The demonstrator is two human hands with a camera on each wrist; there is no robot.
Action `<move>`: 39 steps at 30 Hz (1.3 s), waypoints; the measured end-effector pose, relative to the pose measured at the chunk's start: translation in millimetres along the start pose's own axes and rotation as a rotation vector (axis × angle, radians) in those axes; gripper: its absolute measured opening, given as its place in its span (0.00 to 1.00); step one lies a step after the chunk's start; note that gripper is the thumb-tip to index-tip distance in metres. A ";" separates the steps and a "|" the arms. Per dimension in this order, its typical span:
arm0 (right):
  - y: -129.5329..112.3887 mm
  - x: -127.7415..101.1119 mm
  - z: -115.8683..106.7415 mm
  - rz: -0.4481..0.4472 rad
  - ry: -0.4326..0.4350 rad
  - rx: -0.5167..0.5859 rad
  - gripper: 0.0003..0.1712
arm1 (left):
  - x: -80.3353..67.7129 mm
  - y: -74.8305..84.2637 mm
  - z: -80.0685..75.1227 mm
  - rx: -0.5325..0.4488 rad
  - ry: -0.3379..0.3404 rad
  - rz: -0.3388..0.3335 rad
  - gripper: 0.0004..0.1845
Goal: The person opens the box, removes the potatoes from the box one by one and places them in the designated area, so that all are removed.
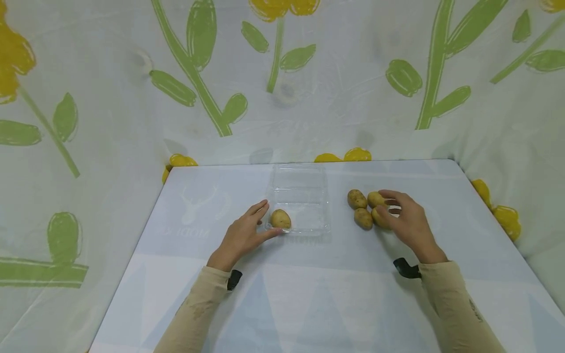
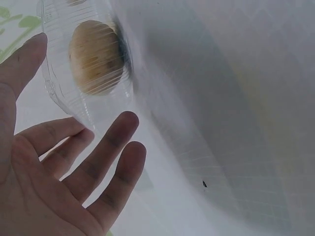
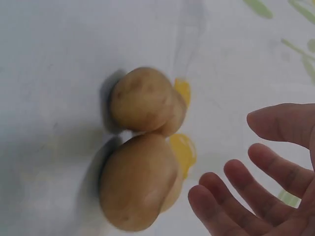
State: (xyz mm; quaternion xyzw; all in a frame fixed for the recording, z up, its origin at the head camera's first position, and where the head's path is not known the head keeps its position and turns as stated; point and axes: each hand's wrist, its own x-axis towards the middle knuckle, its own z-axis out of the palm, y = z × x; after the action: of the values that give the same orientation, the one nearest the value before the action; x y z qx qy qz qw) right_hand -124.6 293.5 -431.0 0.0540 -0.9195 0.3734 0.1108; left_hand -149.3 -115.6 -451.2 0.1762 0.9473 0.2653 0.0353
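Note:
A clear plastic tray (image 1: 304, 182) lies at the table's middle with one potato (image 1: 280, 218) in its front left corner. My left hand (image 1: 264, 221) is open beside that corner, thumb along the front rim and fingers along the left side. In the left wrist view the potato (image 2: 96, 56) shows through the ribbed tray wall (image 2: 106, 105), just beyond my spread fingers (image 2: 113, 152). To the right lie several loose potatoes (image 1: 356, 199). My right hand (image 1: 390, 206) hovers open over the rightmost ones. The right wrist view shows two potatoes (image 3: 142, 98) (image 3: 138, 182) left of my relaxed fingers (image 3: 261, 167), with a gap between.
The pale blue table (image 1: 318, 294) is backed and flanked by a floral cloth (image 1: 309, 88) that rises as a wall right behind the tray. The table's right edge (image 1: 499, 230) runs close past the potatoes. Both forearms wear beige sleeves.

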 end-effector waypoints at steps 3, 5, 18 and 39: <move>-5.7 2.4 0.7 -0.003 -0.019 0.043 0.26 | -1.0 -0.1 -0.5 0.001 0.004 0.001 0.48; -9.2 3.9 1.4 -0.002 -0.023 0.057 0.26 | -1.3 -0.3 -0.7 0.003 0.007 0.003 0.48; -32.8 17.2 24.0 -0.032 -0.043 0.168 0.24 | -1.1 -4.2 1.4 -0.017 0.005 0.012 0.46; -66.8 35.7 58.3 -0.179 -0.131 0.087 0.27 | -2.2 -3.0 -0.4 -0.033 0.003 0.011 0.46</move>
State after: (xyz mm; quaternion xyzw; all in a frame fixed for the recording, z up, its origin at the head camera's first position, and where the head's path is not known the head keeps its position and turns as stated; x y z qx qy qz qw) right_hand -156.6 204.4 -417.8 0.1652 -0.8991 0.3972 0.0810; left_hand -148.3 -119.0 -452.4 0.1805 0.9418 0.2815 0.0355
